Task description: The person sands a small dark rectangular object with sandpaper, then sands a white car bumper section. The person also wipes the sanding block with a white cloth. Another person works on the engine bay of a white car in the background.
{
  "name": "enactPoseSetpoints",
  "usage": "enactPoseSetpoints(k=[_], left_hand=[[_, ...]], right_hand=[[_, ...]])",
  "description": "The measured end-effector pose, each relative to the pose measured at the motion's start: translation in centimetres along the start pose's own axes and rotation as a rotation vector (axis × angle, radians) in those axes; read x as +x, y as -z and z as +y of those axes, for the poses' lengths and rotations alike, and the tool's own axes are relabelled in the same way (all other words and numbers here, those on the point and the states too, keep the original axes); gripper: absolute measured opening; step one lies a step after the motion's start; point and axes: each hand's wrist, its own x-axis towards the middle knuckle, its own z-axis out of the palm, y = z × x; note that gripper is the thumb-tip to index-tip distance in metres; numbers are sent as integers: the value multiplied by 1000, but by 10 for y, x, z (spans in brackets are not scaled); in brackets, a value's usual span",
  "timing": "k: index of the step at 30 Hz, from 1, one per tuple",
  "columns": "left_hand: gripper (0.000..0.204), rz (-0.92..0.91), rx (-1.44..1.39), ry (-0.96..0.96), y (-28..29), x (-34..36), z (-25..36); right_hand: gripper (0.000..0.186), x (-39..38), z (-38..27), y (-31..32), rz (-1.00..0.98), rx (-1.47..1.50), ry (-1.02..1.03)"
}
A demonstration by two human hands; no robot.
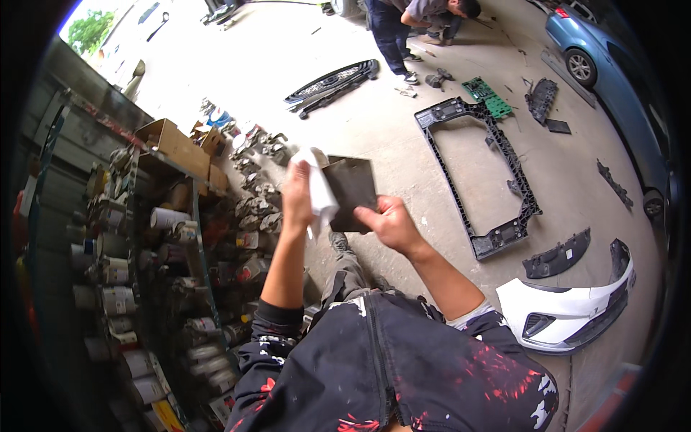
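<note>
In front of my body, my right hand [396, 225] grips a dark, flat, square panel [353, 186] by its lower right corner, thumb on top. My left hand [296, 196] is closed around a crumpled white cloth or paper [322, 189], which lies against the panel's left edge. The white piece is slightly blurred, so its material is unclear. Its folds hide the panel's left side and part of my left fingers.
Shelves of paint cans [119, 301] stand close on my left, with a cardboard box [176, 147] on top. A black frame [515, 162], a white bumper [568, 313] and a grille [335, 83] lie on the floor. A blue car [619, 79] stands right; a person [392, 36] bends ahead.
</note>
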Motion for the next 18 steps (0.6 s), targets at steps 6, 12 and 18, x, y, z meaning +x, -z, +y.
enactPoseSetpoints(k=[6, 12, 18], left_hand=[[50, 223, 218, -114, 15, 72, -36], [48, 428, -235, -48, 95, 174, -60], [26, 364, -401, 150, 121, 237, -90]], right_hand=[[24, 68, 5, 8, 10, 70, -71], [16, 151, 4, 11, 202, 165, 152], [17, 244, 44, -18, 131, 193, -65]])
